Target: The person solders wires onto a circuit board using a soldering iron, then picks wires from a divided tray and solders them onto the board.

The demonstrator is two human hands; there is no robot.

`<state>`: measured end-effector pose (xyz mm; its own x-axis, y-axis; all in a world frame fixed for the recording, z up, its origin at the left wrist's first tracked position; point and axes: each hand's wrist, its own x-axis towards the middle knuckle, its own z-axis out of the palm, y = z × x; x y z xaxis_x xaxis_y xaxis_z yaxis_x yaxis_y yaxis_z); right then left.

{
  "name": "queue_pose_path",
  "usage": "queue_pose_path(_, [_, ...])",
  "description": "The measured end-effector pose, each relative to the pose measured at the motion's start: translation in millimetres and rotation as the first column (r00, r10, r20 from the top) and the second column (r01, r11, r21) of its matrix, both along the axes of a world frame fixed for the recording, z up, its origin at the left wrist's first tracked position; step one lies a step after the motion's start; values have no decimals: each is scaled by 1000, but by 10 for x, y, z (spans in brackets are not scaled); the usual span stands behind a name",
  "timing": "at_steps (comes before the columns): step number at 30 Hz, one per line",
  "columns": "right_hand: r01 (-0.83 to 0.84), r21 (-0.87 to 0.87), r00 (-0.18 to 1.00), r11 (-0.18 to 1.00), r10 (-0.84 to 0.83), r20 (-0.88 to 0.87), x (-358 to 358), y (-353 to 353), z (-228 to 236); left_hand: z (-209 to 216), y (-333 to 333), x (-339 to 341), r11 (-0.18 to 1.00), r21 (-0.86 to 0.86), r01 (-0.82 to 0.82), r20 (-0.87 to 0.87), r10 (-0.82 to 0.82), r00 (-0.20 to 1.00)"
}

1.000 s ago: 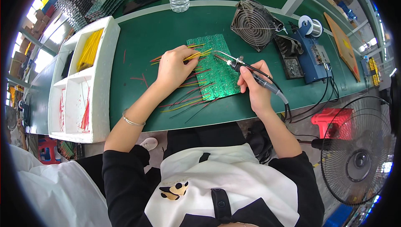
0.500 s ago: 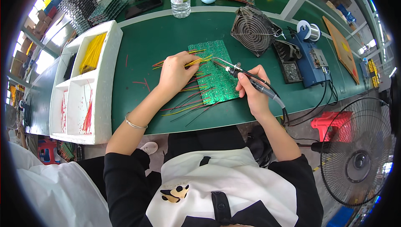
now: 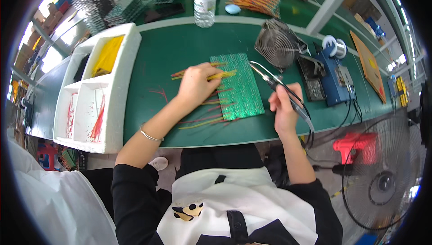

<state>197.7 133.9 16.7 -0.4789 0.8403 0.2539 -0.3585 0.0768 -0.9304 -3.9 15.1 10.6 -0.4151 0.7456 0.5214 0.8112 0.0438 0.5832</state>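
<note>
On the green tabletop [image 3: 157, 60] lies a green circuit board panel [image 3: 243, 89], with red, yellow and black wires [image 3: 202, 122] sticking out from its left side. My left hand [image 3: 198, 83] is over the panel's upper left edge, its fingers closed on several yellow wires [image 3: 223, 74] whose ends reach over the board. To the right of the panel, my right hand [image 3: 286, 107] grips a soldering iron [image 3: 272, 82] by its handle like a pen. The iron's tip points up and left, above the board's right edge and apart from the wires.
A white foam box [image 3: 116, 123] with yellow, black and red wires stands at the left. Behind the panel are a water bottle [image 3: 204, 6] and a small fan [image 3: 275, 44]. A blue soldering station [image 3: 333, 74] and solder spool [image 3: 335, 47] stand right. A floor fan [image 3: 382, 182] is lower right.
My right hand has drawn the soldering iron to the right, away from the yellow wire ends. My left hand keeps its pinch on the wires. The whole view has shifted slightly.
</note>
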Motion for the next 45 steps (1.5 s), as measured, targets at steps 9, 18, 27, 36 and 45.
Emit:
queue_pose_path(9, [153,-171,984,973,-167,-70,245,67,-49,-84,-10,76,998,5,68,-78,-67,995])
queue_pose_path(18, [92,-256,984,962,-128,-127,230,70,-39,39,-88,4,991,-123,-61,-228,32,973])
queue_pose_path(27, [114,-201,983,973,-140,-122,282,14,-96,162,-200,-234,979,-47,-196,-343,169,924])
queue_pose_path(36, [80,-202,986,976,-107,-130,261,14,-64,418,-259,-91,995,35,-90,136,84,987])
queue_pose_path(45, [106,-147,991,983,-118,-70,313,-28,-85,381,-445,260,1000,12,1,489,-7,872])
